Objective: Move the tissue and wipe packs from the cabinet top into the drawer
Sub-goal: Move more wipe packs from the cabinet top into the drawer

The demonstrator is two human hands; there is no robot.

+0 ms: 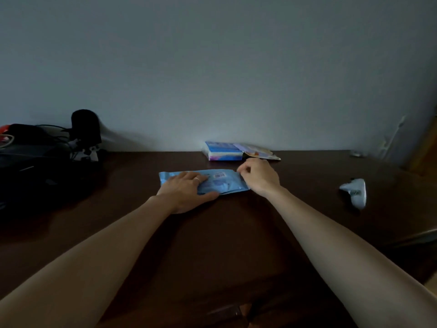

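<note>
Arms reach forward from the bottom edge, bare, over a dark brown wooden cabinet top (236, 233). Past them, the left hand (186, 190) lies flat on a flat light blue plastic wipe pack (222, 183), fingers spread a little and pressing down, thumb along the near edge. The right hand (257, 176) is at the right end of the same pack, with its fingers curled and pinching the pack's edge. The pack lies on the cabinet top, about in the middle. Off to the right, well apart, lies a small crumpled white wrapper (354, 192). Farther back, near the grey wall (212, 67), sits a blue and white tissue pack (224, 151) with a flat pale pack (260, 152) touching its right side. At the far left is a pile of black things with cords (47, 147).
</note>
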